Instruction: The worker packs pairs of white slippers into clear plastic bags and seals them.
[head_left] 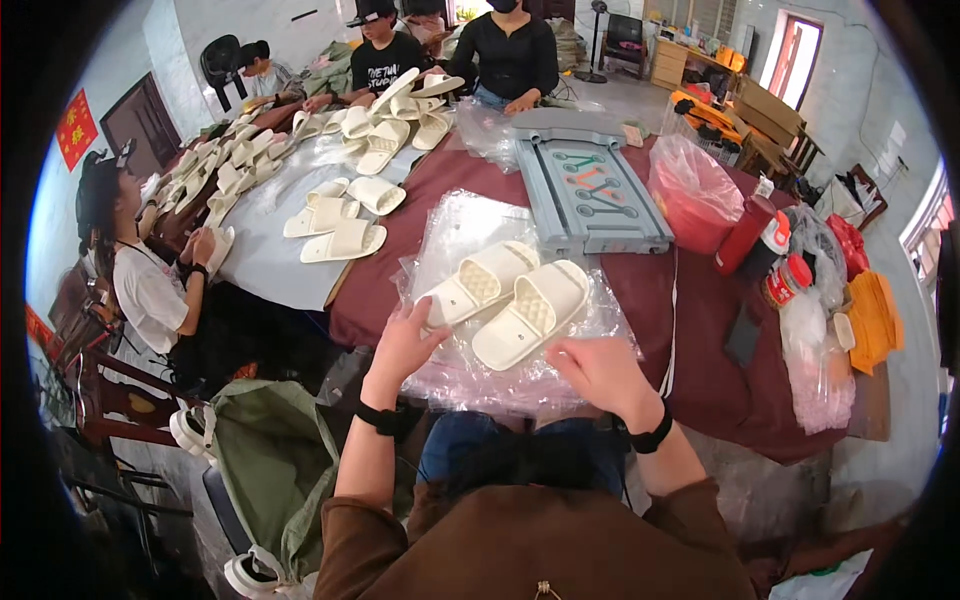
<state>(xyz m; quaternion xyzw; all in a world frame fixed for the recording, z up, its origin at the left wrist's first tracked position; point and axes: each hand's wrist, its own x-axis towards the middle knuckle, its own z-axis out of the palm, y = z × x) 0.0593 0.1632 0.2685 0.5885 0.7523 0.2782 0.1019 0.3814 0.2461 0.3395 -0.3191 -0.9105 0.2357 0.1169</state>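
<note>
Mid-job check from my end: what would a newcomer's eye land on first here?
Probably the two cream slide sandals front and centre on clear plastic bags, with the left hand at the left one's heel and the right hand near the other. Next, the heap of matching slides spreading across the table's far left. Just beyond the centre pair, slightly right, the grey plastic panel with teal and orange markings stands out.

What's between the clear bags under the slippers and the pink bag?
The head view shows a patterned grey plastic panel between the clear bags and the pink bag.
</note>
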